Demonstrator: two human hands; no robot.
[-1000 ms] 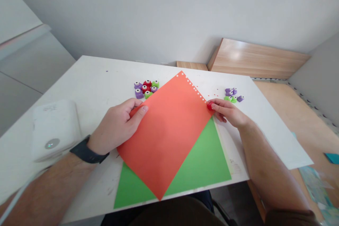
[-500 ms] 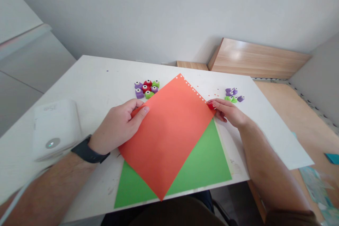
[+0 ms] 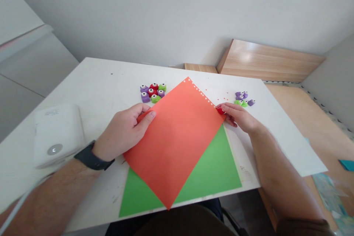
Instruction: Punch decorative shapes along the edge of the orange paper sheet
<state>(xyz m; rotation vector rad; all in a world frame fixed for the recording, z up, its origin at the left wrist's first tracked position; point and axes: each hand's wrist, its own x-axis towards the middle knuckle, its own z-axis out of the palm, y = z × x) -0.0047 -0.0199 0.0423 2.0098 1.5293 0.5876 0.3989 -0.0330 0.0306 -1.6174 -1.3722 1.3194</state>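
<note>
An orange sheet of paper (image 3: 177, 136) is held up at a slant, with a row of small punched holes along its upper right edge. My left hand (image 3: 129, 127) is closed on its left edge, thumb on top. At the right corner, my right hand (image 3: 239, 116) grips a small red craft punch (image 3: 220, 110) set on the paper's edge, just past the last hole. Beneath lies a green sheet of paper (image 3: 215, 169), partly hidden by the orange one. Tiny orange cut-outs (image 3: 218, 99) lie on the table beyond my right hand.
Several purple, red and green punches (image 3: 153, 92) cluster behind my left hand, and another group of purple and green ones (image 3: 243, 98) sits at the right. A white box-shaped device (image 3: 59, 132) with a cable stands left on the white table (image 3: 105, 92).
Both hands, the orange paper and the red punch stay practically where they were. The green light on the white device's button no longer shows.
</note>
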